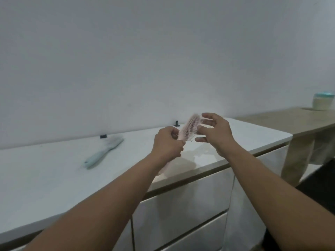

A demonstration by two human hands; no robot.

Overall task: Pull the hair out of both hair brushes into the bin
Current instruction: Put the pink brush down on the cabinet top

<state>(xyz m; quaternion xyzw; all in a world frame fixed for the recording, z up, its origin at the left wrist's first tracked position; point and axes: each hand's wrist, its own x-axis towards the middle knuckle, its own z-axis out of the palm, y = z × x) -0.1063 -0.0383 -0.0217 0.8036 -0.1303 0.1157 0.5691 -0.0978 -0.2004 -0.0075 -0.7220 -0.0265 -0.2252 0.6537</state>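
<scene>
Left grip (167,144): fingers curled tight round the neck of the pink brush (188,128), which is held up above the white tabletop (54,171), bristles toward the right hand. Pink brush taken as landmark for all entries below.

Blue brush (104,151): well left of the pink brush, lying flat on the tabletop, handle toward the camera, head toward the wall; a grey blur on its head, too soft to identify.

Two small black fittings (103,136) (177,123): at the wall line, one behind the blue brush, one just left of the pink brush's head.

Right grip (214,132): immediately right of the pink brush, fingers spread and loosely bent, holding nothing; fingertips (204,115) beside the bristles, contact not clear.

White drawer fronts (181,211): below the pink brush.

Beige side table (297,120): far right of the pink brush.

Jar with teal lid (323,102): on that table, at the frame's right edge.
</scene>
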